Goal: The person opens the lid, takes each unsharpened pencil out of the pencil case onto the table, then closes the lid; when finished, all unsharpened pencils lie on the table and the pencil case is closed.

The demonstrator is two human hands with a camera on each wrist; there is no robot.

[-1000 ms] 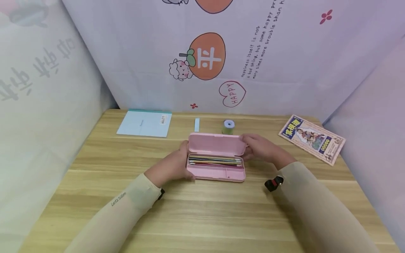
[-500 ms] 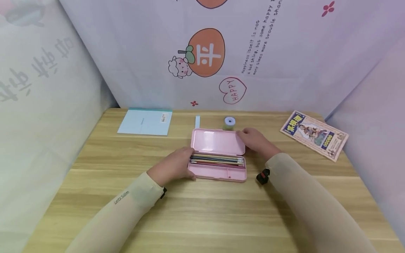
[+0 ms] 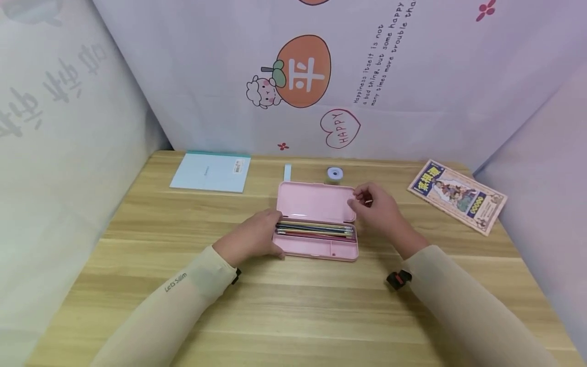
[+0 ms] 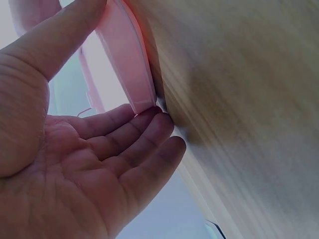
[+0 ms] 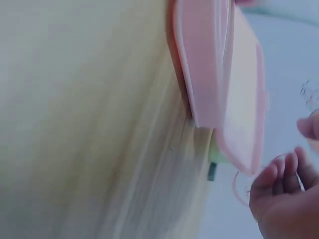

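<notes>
A pink pencil case (image 3: 300, 247) lies on the table with its lid (image 3: 316, 202) raised and tilted back. Several pencils (image 3: 316, 230) fill its rear compartment; the front tray's two sections look bare. My left hand (image 3: 251, 237) grips the case's left end, thumb at the front corner and fingers behind. In the left wrist view those fingers (image 4: 144, 144) touch the end wall near the table. Beside the lid's right edge is my right hand (image 3: 378, 210), fingers loosely bent. The right wrist view shows its fingers (image 5: 286, 174) apart from the lid, holding nothing.
Behind the case stand a small lilac-topped sharpener (image 3: 335, 174) and a narrow pale blue strip (image 3: 287, 172). A light blue notebook (image 3: 211, 172) lies back left, an illustrated book (image 3: 458, 196) back right. Fabric-covered walls (image 3: 206, 102) bound the table's back and sides.
The lid has tipped further back. My right hand has let go of the lid's edge and moved slightly right. My left hand stays on the case's left end.
</notes>
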